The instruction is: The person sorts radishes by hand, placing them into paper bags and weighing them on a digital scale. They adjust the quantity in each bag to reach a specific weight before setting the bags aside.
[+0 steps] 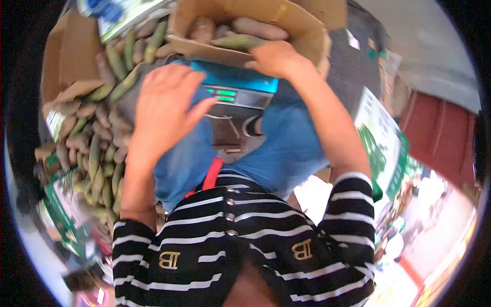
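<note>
My right hand reaches over the near wall of an open cardboard box. Its fingers curl at the end of a long green vegetable, which lies beside brownish ones inside. The fingertips are partly hidden. My left hand, slightly blurred, is above my knee with thumb and fingers apart, holding nothing. Between my hands and just below the box is a blue digital scale with lit green digits; the box seems to rest on it, but the contact is hidden.
A large heap of long green and brown vegetables spreads along the left. Another cardboard box stands at the upper left. A printed green-and-white carton is on the right, near a dark red panel.
</note>
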### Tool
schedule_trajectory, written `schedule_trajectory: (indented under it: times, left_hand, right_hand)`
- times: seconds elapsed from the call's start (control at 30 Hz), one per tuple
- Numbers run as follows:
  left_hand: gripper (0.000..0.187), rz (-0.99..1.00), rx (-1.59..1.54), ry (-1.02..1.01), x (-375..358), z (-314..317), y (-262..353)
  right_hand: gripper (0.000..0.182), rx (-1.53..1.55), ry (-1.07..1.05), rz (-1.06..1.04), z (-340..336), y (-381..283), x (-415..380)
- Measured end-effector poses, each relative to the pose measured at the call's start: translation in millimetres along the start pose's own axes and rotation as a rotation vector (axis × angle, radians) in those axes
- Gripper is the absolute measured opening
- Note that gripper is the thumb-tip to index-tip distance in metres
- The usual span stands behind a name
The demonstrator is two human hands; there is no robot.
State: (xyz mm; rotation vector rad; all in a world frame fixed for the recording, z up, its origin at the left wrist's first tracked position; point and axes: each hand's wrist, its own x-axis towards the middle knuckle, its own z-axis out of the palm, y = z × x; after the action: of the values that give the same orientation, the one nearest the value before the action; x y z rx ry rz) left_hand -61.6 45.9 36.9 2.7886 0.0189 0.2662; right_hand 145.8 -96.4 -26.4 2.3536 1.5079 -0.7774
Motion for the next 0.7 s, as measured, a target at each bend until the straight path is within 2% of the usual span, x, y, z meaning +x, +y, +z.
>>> schedule_trajectory:
  times: [0.07, 0.2, 0.37, 0.43, 0.47, 0.5, 0.57, 0.67, 0.7]
  left_hand:
    - [0.034, 0.005, 0.018, 0.003, 1, -1, -1]
    - [0.031, 0.004, 0.025, -0.012, -1, -8, -1]
    - [0.031, 0.009, 0.025, 0.013, -5, -12, -3]
    - [0.031, -0.011, 0.022, 0.021, -7, -13, -4]
    - [0.031, -0.012, 0.025, 0.022, -7, -13, -4]
    - [0.031, -0.014, 0.029, 0.022, -7, -13, -3]
    - [0.031, -0.014, 0.037, 0.014, -6, -14, -2]
    - [0.032, -0.017, 0.052, -0.028, -4, -14, 1]
    - [0.033, -0.024, 0.058, -0.048, -3, -14, 2]
  right_hand:
    - [0.040, 0.025, 0.150, -0.024, -9, 1, -12]
    - [0.038, 0.184, 0.821, 0.014, -28, 14, -55]
    - [0.034, 0.252, 1.133, 0.440, -11, 91, -187]
    - [0.043, -0.066, 0.964, 0.874, 39, 141, -249]
    - [0.049, -0.171, 0.721, 1.112, 69, 159, -276]
    - [0.054, -0.075, 0.613, 1.209, 99, 166, -298]
    - [0.054, 0.368, 0.424, 1.320, 147, 180, -323]
    - [0.058, 0.387, 0.535, 1.413, 167, 148, -315]
    - [0.058, 0.282, 0.656, 1.403, 178, 146, -314]
